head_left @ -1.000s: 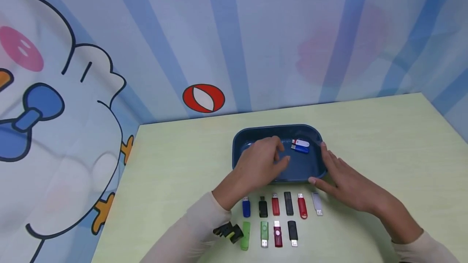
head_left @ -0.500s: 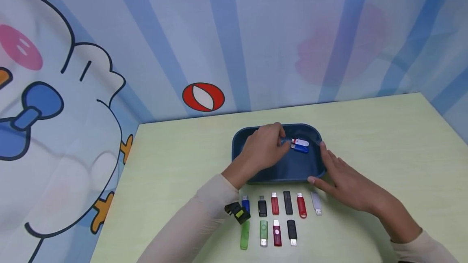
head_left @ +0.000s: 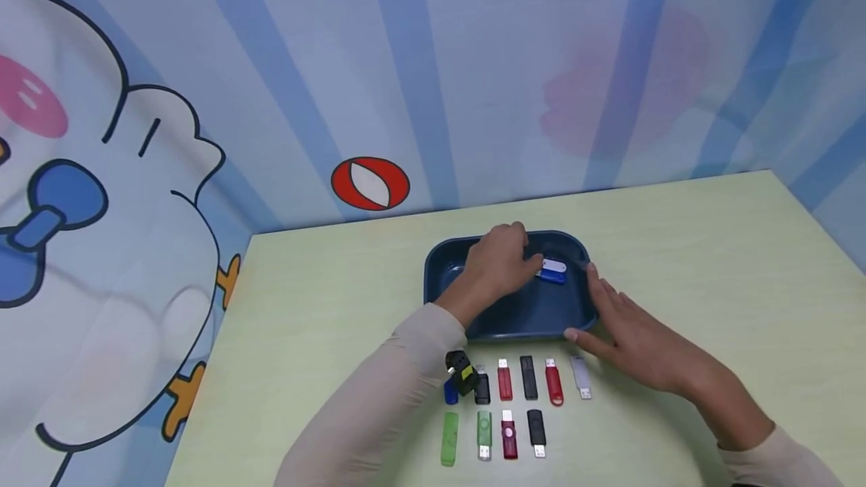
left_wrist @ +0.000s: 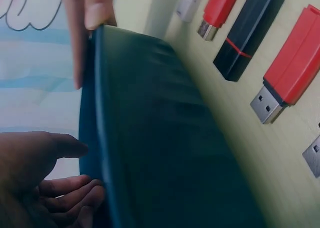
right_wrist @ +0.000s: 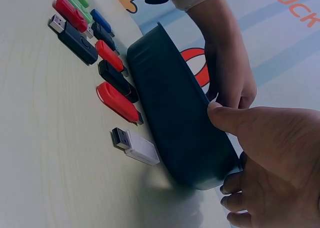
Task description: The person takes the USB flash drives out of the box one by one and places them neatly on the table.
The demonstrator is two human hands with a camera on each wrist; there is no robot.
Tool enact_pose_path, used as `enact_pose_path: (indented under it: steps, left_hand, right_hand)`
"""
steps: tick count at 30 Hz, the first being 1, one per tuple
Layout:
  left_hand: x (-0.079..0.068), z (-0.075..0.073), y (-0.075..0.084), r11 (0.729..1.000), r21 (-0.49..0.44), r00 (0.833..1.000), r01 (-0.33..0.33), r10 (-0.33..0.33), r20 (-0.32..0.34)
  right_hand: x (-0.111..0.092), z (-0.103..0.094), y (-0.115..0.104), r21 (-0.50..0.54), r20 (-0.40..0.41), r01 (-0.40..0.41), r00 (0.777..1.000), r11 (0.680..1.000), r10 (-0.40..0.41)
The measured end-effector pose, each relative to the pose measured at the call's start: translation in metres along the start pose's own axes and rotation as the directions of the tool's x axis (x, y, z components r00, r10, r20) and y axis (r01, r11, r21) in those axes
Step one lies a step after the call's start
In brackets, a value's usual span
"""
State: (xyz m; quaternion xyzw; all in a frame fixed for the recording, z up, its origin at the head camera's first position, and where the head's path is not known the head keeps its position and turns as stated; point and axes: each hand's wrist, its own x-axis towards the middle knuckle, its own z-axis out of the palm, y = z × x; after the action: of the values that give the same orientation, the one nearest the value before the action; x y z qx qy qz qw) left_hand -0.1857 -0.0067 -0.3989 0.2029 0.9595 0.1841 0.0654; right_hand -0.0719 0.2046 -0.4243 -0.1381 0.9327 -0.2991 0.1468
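My left hand [head_left: 501,258] reaches into a dark blue tray [head_left: 528,314]. Its fingers are loosely curled and the thumb stands apart; in the left wrist view nothing shows between them. By the thumb in the tray lie a white USB drive [head_left: 554,267] and a blue USB drive [head_left: 551,276], partly hidden by the hand. My right hand [head_left: 639,340] steadies the tray's right end, its fingers fairly straight along the outside. In the right wrist view the right thumb [right_wrist: 225,118] rests on the tray's rim.
In front of the tray, several USB drives lie in two rows on the pale table [head_left: 325,291], among them a red drive [head_left: 554,382], a pale lilac drive [head_left: 580,378] and a green drive [head_left: 449,438]. A printed backdrop [head_left: 487,96] stands behind.
My left hand has moved right and toward the back of the tray, up to the white and blue drives, partly covering them. My right hand keeps its place at the tray.
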Motion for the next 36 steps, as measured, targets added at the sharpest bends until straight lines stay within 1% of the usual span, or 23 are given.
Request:
enact_pose_path:
  steps: [5, 11, 17, 25, 32, 36]
  left_hand:
    - [0.004, 0.009, 0.005, 0.999, 0.034, 1.0, 0.027, -0.026, -0.01]
    - [0.005, 0.022, 0.009, 0.992, 0.092, 0.996, 0.085, -0.087, 0.022]
    - [0.006, 0.033, 0.016, 0.982, 0.162, 0.994, 0.102, -0.107, 0.018]
    - [0.004, 0.044, 0.024, 0.968, 0.231, 0.995, 0.093, -0.101, 0.023]
    - [0.004, 0.046, 0.03, 0.961, 0.264, 0.996, 0.082, -0.088, 0.012]
    - [0.005, 0.047, 0.031, 0.952, 0.292, 0.995, 0.092, -0.097, 0.0]
  right_hand:
    - [0.001, 0.001, -0.001, -0.001, -0.01, 0.026, 1.0, 1.0, -0.026]
    - [0.002, 0.004, -0.003, 0.002, -0.013, 0.042, 0.999, 0.999, -0.042]
    - [0.001, 0.003, -0.004, -0.003, -0.01, 0.038, 0.999, 0.999, -0.038]
    - [-0.001, 0.005, -0.003, -0.006, 0.0, 0.019, 1.0, 1.0, -0.019]
    - [-0.002, 0.004, -0.004, -0.003, 0.0, 0.032, 0.999, 0.999, -0.032]
    - [-0.001, 0.004, -0.004, -0.004, -0.006, 0.04, 0.999, 0.999, -0.04]
